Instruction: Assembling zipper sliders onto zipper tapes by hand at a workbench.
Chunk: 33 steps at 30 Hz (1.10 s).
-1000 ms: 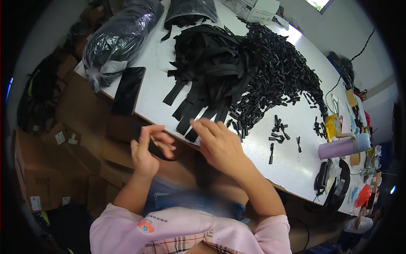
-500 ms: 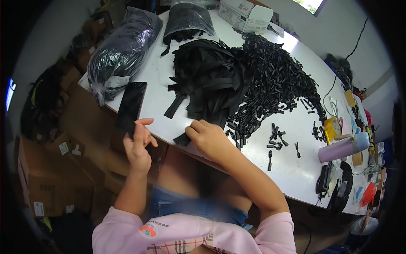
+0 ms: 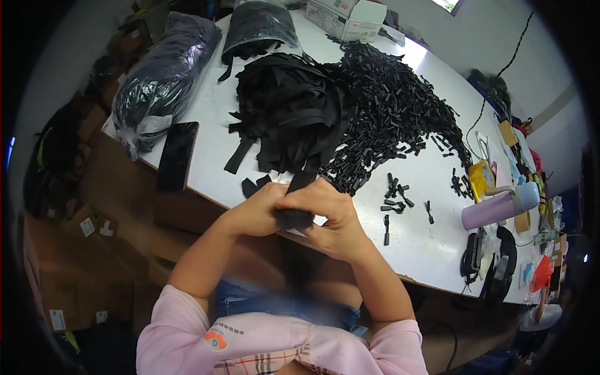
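Counting the clock from my hands, with twelve straight ahead, the black strip (image 3: 301,185) is right at the centre, just over the near edge of the table (image 3: 431,250). My right hand (image 3: 330,215) grasps it, one digit laid across its upper face. My left hand (image 3: 256,209) is curled in tight against its left side and seems to grip it too, though the fingertips are hidden from me. Below that crossing digit the strip looks doubled over, and its upper part reaches up toward twelve, where the heap (image 3: 287,112) of like strips lies; I cannot tell whether it touches them.

I judge the strip light and limp, soft cloth or webbing that bends without a fight and won't break if squeezed. It looks matt, so I expect decent friction, though flat layers could slide over each other. The best hold, I'd say, is a flat pinch, thumb above and finger below, close to the fold, with both edges lined up; held far from there, it would likely sag or twist.

At half past one spreads a mound of small black pieces (image 3: 406,106), probably harder and easily scattered. The phone (image 3: 178,156) lies at ten, a full bag (image 3: 165,81) at half past ten, the flask (image 3: 490,214) at three.
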Each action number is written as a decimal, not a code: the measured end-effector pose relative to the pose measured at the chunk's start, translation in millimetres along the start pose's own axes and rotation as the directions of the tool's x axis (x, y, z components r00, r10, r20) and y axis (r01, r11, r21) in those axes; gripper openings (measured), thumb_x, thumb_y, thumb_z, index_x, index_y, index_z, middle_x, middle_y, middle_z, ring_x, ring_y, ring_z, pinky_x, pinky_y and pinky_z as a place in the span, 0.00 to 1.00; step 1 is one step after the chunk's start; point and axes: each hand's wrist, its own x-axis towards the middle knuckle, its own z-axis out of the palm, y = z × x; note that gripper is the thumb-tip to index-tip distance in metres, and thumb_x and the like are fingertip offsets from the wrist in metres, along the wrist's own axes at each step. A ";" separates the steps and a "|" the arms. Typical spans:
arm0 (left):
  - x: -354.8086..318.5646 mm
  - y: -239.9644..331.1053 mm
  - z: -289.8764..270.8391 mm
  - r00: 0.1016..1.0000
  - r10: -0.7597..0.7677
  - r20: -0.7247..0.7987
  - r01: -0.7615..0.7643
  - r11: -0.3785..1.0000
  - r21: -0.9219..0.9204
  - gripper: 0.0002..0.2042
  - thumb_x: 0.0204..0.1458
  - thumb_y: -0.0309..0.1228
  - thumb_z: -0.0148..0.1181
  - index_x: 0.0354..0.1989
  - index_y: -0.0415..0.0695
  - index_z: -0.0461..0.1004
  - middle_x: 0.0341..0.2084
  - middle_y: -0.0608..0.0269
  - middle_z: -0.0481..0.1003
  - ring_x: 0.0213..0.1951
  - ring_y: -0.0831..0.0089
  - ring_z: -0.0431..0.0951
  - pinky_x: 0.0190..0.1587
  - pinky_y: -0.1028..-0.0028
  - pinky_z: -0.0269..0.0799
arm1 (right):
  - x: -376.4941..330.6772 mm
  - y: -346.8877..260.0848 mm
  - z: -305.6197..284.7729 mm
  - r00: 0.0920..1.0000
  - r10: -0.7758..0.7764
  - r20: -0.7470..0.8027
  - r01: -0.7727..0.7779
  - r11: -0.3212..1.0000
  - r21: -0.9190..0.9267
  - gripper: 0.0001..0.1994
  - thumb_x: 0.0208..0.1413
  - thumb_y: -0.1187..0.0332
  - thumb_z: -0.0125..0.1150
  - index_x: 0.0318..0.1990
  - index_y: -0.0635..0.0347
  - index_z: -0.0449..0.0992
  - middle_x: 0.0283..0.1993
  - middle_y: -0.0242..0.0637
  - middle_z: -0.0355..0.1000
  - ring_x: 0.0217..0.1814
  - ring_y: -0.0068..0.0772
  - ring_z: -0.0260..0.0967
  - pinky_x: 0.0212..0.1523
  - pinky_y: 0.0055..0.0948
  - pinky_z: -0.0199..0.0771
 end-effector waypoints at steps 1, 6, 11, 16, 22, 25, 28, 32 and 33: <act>-3.1 -1.8 1.5 0.997 -0.073 0.017 0.073 0.997 -0.040 0.12 0.37 0.26 0.58 0.33 0.37 0.68 0.23 0.62 0.71 0.29 0.74 0.70 0.32 0.77 0.64 | -1.0 1.1 0.7 0.996 0.077 -0.040 -0.077 0.997 0.000 0.15 0.33 0.81 0.57 0.34 0.59 0.73 0.29 0.33 0.70 0.31 0.28 0.66 0.34 0.22 0.63; -16.3 1.4 -8.3 0.746 -0.059 -0.664 0.001 0.996 -0.086 0.14 0.53 0.36 0.43 0.30 0.37 0.69 0.17 0.68 0.67 0.23 0.80 0.66 0.31 0.80 0.63 | 6.9 35.8 -12.6 0.910 0.281 -0.305 -0.359 0.903 -0.238 0.19 0.39 0.67 0.59 0.41 0.65 0.68 0.33 0.42 0.68 0.32 0.34 0.67 0.28 0.24 0.67; -3.3 6.0 -9.5 0.539 -0.040 -0.841 -0.163 0.975 -0.151 0.15 0.54 0.36 0.40 0.30 0.34 0.67 0.13 0.68 0.64 0.16 0.83 0.62 0.29 0.80 0.66 | 49.8 53.6 8.3 0.761 0.503 -0.410 -0.641 0.490 -0.590 0.38 0.38 0.49 0.56 0.51 0.71 0.54 0.32 0.49 0.69 0.31 0.45 0.68 0.31 0.36 0.67; -1.7 -3.1 -2.0 0.485 -0.019 -0.874 -0.124 0.988 -0.090 0.14 0.53 0.34 0.42 0.29 0.35 0.69 0.11 0.71 0.60 0.15 0.86 0.57 0.24 0.82 0.64 | 51.9 80.0 18.1 0.749 0.542 -0.382 -0.662 0.573 -0.484 0.24 0.43 0.68 0.49 0.48 0.73 0.58 0.28 0.56 0.67 0.34 0.54 0.66 0.36 0.40 0.66; 6.5 -3.9 1.7 0.511 0.145 -0.847 -0.044 0.989 0.143 0.11 0.50 0.32 0.47 0.29 0.35 0.70 0.25 0.66 0.69 0.20 0.83 0.65 0.26 0.84 0.62 | 40.8 81.2 -22.2 0.792 0.509 -0.336 -0.568 0.817 -0.102 0.18 0.43 0.73 0.46 0.43 0.75 0.64 0.26 0.55 0.68 0.29 0.43 0.69 0.33 0.31 0.67; 11.1 -9.7 2.4 0.592 0.257 -0.764 -0.089 0.963 0.256 0.09 0.47 0.29 0.51 0.33 0.37 0.69 0.23 0.68 0.68 0.20 0.84 0.64 0.25 0.84 0.61 | 34.8 64.0 -35.8 0.760 0.586 -0.280 -0.582 0.806 0.108 0.16 0.45 0.75 0.45 0.42 0.75 0.65 0.20 0.42 0.68 0.19 0.25 0.67 0.24 0.22 0.66; 23.9 -8.2 7.5 0.737 0.383 -0.557 -0.062 0.859 0.509 0.22 0.26 0.18 0.58 0.38 0.40 0.66 0.26 0.59 0.67 0.27 0.68 0.69 0.31 0.76 0.65 | 28.0 48.5 -44.3 0.731 0.654 -0.197 -0.608 0.754 0.249 0.12 0.46 0.75 0.45 0.39 0.72 0.68 0.17 0.36 0.66 0.15 0.21 0.61 0.17 0.19 0.61; 28.4 -16.2 18.9 0.917 0.306 -0.258 -0.037 0.706 0.707 0.37 0.24 0.26 0.63 0.49 0.39 0.55 0.28 0.54 0.62 0.33 0.59 0.65 0.36 0.70 0.62 | 11.0 34.4 -44.9 0.699 0.696 -0.166 -0.611 0.701 0.366 0.08 0.49 0.75 0.45 0.33 0.67 0.70 0.17 0.29 0.63 0.10 0.15 0.53 0.10 0.16 0.52; 29.6 -15.7 17.7 0.918 0.306 -0.253 -0.041 0.707 0.706 0.37 0.24 0.26 0.63 0.49 0.39 0.55 0.28 0.54 0.62 0.33 0.59 0.65 0.36 0.70 0.62 | 5.9 30.6 -45.3 0.722 0.666 -0.188 -0.577 0.729 0.368 0.07 0.49 0.75 0.45 0.33 0.68 0.70 0.16 0.28 0.62 0.10 0.15 0.53 0.10 0.16 0.52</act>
